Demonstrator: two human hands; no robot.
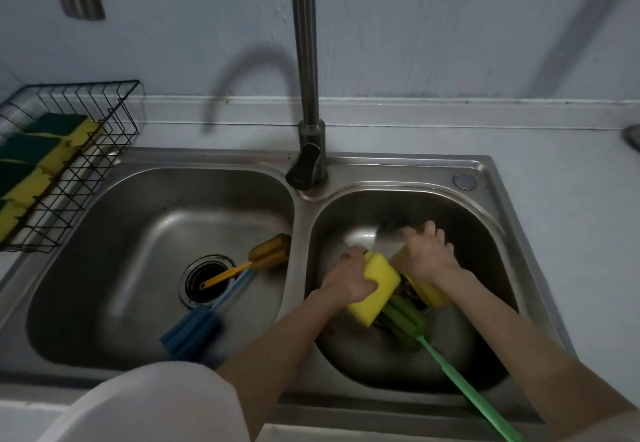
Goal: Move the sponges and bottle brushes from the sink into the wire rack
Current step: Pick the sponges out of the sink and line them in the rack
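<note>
— Yellow sponge (375, 289) in my left hand (349, 277), fingers clamped round it, low in the right basin of the sink (485, 178); my right hand (424, 256) spreads wide over another yellow piece.

— And the brushes?

— Green brush (408, 323) beneath my hands; blue brush (194, 332) and yellow brush (268, 252) in the left basin; sponges (38, 161) sit in the wire rack (114, 109).

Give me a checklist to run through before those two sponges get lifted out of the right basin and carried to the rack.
1. Left hand grips the yellow sponge: ok.
2. Right hand has a firm hold on the second sponge: cannot tell, mostly hidden.
3. Green bottle brush clear of the sponges: not ok, it lies right under them.
4. Wire rack has room: ok, its far end is free.
5. Left basin emptied: not ok, the blue brush and yellow brush remain.
</note>
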